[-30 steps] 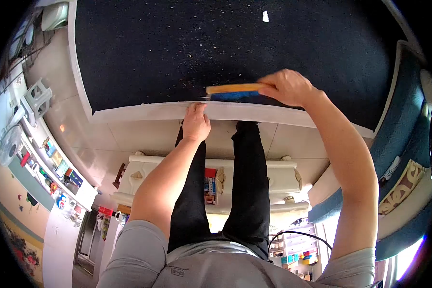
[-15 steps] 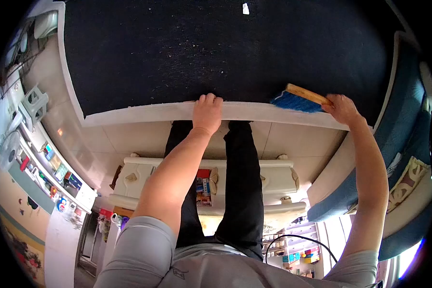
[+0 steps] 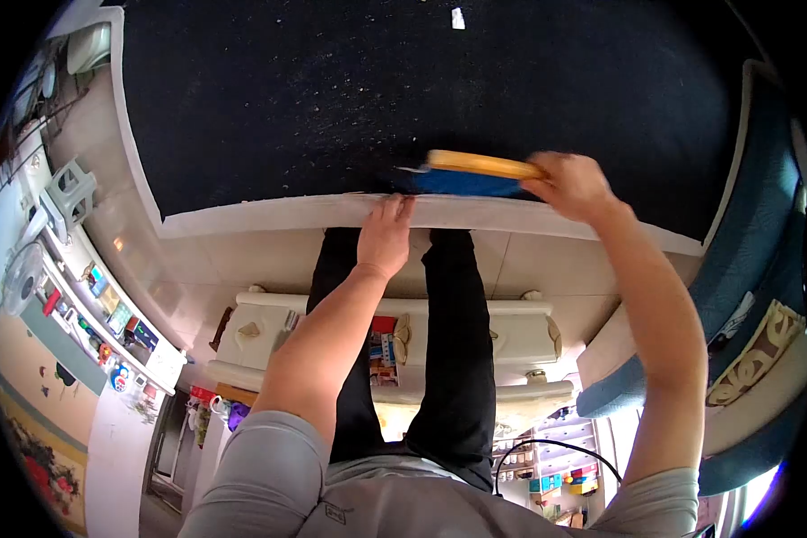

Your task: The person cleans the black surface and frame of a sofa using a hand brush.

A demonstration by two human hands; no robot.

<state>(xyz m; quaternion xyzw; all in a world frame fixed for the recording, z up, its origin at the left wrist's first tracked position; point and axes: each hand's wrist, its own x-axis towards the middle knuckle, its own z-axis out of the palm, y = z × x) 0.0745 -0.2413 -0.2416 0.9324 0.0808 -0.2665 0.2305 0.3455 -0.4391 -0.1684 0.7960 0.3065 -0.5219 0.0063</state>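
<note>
My right hand (image 3: 576, 186) is closed around the wooden handle of a brush (image 3: 480, 165) with blue bristles. The bristles, a little blurred, lie low over the black sheet (image 3: 547, 90) close to its near white border. To the left of the brush, my left hand (image 3: 387, 235) rests on that white border (image 3: 475, 212), its fingers stretched over the edge; its thumb is not clearly seen. White specks are scattered over the black sheet, mostly left of centre, and a small white scrap (image 3: 458, 19) lies at the far side.
My legs in black trousers (image 3: 457, 332) stand at the near edge. Behind them is a pale low cabinet (image 3: 524, 336). A blue sofa (image 3: 749, 242) runs along the right. On the left are a white plastic stool (image 3: 72, 190), a fan (image 3: 25, 276) and a cluttered shelf.
The brush in my right hand has swept leftward along the near edge, close to my left hand. My left hand has shifted slightly down and its fingers look straighter.
</note>
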